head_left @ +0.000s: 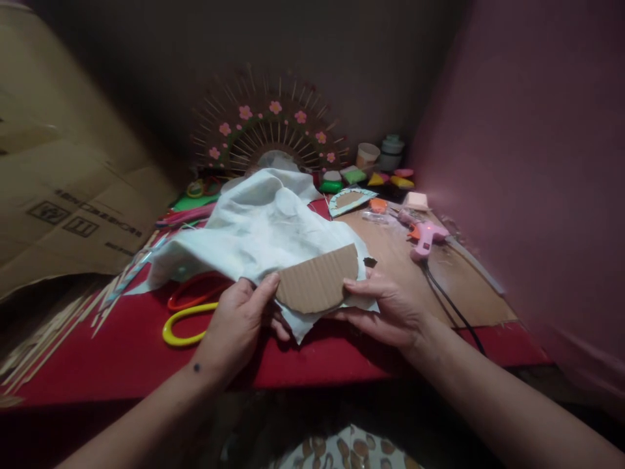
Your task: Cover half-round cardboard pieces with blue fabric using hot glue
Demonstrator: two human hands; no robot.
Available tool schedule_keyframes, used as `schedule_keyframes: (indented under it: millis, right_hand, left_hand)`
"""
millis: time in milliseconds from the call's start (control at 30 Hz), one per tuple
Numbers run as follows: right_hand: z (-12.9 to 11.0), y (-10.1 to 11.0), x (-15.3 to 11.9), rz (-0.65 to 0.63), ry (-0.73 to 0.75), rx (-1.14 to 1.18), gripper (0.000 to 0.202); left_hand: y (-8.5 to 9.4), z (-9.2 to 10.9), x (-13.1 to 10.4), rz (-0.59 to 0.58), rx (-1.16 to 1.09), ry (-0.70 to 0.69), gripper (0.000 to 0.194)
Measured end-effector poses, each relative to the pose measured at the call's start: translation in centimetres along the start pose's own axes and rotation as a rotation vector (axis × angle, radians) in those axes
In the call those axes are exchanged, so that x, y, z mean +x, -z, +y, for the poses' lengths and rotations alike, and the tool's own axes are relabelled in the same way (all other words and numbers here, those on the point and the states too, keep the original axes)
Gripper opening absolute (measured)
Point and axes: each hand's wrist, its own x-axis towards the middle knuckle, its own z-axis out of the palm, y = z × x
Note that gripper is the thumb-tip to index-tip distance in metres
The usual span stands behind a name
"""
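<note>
Cardboard piece [317,281], one, in two hands [241,312] [385,309], over one cloth [263,225].

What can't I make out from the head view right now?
In the head view:
- Cardboard piece: its underside faces away, over the cloth.
- Right hand: some fingertips tucked behind cloth.
- Yellow loop: where it leads is hidden by the left hand.
- Black cord: far end lost past the red tabletop.
- Carton: print blurred.

Over at the back stands a stick fan [271,120] with pink flowers [301,116]. A paper cup [367,156] sits beside a greyish container [391,156]; a cardboard box [73,169] rises at left.
</note>
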Motion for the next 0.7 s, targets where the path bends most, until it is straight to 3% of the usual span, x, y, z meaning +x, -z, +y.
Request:
schedule_keyframes:
  millis: [100, 267, 500, 700]
  right_hand:
    - [0.1, 0.0, 0.1, 0.025, 0.004, 0.022, 0.044]
    - [0.3, -0.3, 0.5, 0.157, 0.029, 0.076, 0.044]
    - [0.5, -0.6, 0.8, 0.367, -0.007, 0.156, 0.041]
    - [0.4, -1.1, 0.7, 0.438, 0.06, 0.154, 0.041]
  left_hand:
    - [-0.1, -0.1, -0.1, -0.024, -0.151, 0.024, 0.032]
    - [-0.2, -1.0, -0.1, -0.217, -0.187, 0.043, 0.034]
    - [-0.6, -1.0, -0.7, -0.288, -0.183, 0.088, 0.041]
    - [-0.9, -0.6, -1.0, -0.331, -0.174, 0.085, 0.04]
